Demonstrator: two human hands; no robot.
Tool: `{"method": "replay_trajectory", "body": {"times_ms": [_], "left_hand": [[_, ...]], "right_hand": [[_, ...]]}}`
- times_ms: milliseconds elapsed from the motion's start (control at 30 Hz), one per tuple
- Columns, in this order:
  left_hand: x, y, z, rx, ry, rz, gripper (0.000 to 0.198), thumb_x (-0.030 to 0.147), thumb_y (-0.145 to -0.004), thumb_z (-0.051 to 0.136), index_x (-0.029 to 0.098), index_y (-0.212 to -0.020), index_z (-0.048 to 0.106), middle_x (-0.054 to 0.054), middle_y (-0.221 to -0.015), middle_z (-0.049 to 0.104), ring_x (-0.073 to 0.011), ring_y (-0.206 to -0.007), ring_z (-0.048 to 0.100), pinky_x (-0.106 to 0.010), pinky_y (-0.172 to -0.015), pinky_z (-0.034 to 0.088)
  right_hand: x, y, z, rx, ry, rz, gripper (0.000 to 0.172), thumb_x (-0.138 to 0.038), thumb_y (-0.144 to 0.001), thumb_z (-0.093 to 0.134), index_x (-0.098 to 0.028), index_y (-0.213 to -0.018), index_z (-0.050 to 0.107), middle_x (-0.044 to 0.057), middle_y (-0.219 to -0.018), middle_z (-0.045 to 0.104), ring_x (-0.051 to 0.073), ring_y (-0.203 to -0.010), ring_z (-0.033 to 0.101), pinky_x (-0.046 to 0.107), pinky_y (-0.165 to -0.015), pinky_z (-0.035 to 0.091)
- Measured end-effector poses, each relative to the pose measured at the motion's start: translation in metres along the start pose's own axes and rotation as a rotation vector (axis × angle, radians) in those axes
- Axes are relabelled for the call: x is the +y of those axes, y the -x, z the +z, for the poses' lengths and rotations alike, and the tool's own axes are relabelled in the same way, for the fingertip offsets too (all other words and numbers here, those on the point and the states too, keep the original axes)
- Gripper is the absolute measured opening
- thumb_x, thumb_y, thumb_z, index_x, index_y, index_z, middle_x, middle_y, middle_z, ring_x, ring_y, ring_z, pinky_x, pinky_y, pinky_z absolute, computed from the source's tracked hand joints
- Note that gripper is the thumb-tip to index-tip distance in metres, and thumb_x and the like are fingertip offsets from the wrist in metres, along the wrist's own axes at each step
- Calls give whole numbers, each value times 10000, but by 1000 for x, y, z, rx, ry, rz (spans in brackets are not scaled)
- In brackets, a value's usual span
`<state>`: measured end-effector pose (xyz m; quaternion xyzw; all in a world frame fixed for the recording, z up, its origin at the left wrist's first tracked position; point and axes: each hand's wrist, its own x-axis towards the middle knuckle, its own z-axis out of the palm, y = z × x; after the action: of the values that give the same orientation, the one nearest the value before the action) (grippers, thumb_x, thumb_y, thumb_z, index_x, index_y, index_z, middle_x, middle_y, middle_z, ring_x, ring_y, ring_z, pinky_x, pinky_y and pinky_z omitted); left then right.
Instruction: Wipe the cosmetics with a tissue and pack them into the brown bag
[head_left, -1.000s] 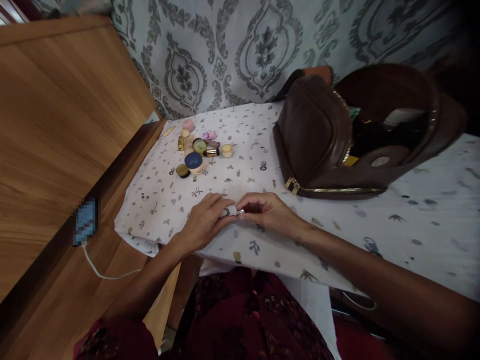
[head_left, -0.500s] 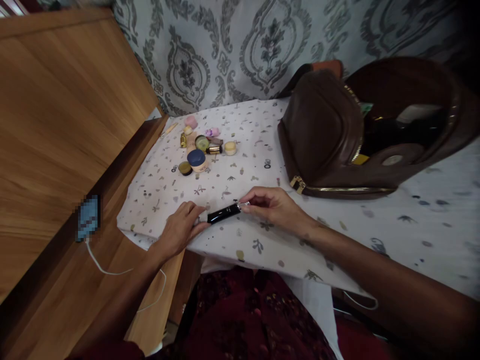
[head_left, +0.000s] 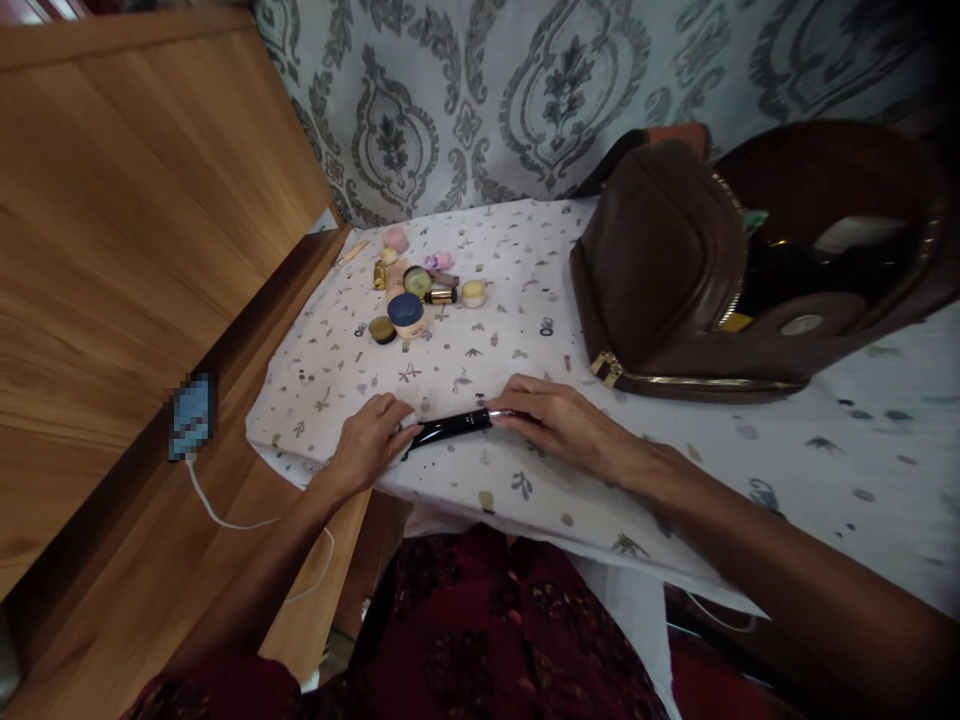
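A glossy black cosmetic tube (head_left: 454, 427) lies level between my two hands, just above or on the printed cloth. My left hand (head_left: 371, 440) is closed on its left end, where a small white piece shows by the thumb. The fingers of my right hand (head_left: 551, 415) pinch the silver end on the right and mostly cover it. Beyond the hands is a loose group of cosmetics: a jar with a blue lid (head_left: 406, 314), an olive-lidded pot (head_left: 382, 330), a green round tin (head_left: 417, 281), a black-and-gold tube (head_left: 440, 296) and a small yellow jar (head_left: 473, 293).
An open brown leather bag (head_left: 660, 270) with a gold zip stands to the right. At left, a phone (head_left: 191, 418) on a white cable (head_left: 217, 515) rests on the wooden ledge beside a wooden panel (head_left: 150, 200). A patterned curtain (head_left: 465, 120) hangs behind.
My right fingers have closed further over the silver end, hiding more of it. The black tube is turned slightly closer to level. The whole view has shifted a little.
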<state>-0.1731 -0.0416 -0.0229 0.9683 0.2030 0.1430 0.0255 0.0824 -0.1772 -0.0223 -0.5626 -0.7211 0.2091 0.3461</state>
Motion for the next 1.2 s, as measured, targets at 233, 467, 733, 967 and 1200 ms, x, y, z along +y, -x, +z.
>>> {"method": "replay_trajectory", "body": {"times_ms": [233, 467, 733, 967, 1200], "left_hand": [[11, 0, -2, 121, 26, -72, 247, 377, -993, 462, 204, -1037, 632, -27, -888, 547, -140, -808, 549, -238, -675, 437], [21, 8, 6, 155, -62, -46, 262, 369, -983, 488, 230, -1138, 645, -36, -943, 568, -131, -793, 569, -212, -595, 419], [13, 14, -4, 174, 146, -145, 236, 310, -976, 503, 200, -1155, 610, -30, -918, 551, -131, -797, 573, -236, -702, 480], [28, 14, -2, 49, 101, -31, 153, 240, -983, 448, 205, -1052, 581, -40, -974, 555, -151, -849, 559, -255, -714, 488], [15, 12, -13, 188, 207, -133, 99, 227, -959, 514, 193, -1015, 588, -24, -900, 559, -142, -819, 574, -249, -719, 481]], "right_hand": [[3, 4, 0, -55, 84, 20, 246, -287, -957, 474, -213, -1028, 698, 68, -873, 584, 188, -780, 580, 320, -701, 459], [4, 10, 4, -39, 149, -30, 293, -303, -987, 432, -189, -1061, 691, 78, -886, 598, 175, -762, 595, 301, -672, 477], [8, 25, 4, 43, 181, -65, 283, -298, -986, 445, -199, -1098, 685, 72, -889, 612, 166, -754, 611, 288, -663, 483], [6, 27, 6, 54, 188, -62, 296, -317, -983, 443, -187, -1066, 695, 71, -857, 616, 167, -722, 608, 295, -647, 483], [-4, 29, 5, 146, -47, 170, 302, -385, -919, 526, -182, -1044, 712, 84, -885, 687, 206, -788, 638, 351, -723, 508]]}}
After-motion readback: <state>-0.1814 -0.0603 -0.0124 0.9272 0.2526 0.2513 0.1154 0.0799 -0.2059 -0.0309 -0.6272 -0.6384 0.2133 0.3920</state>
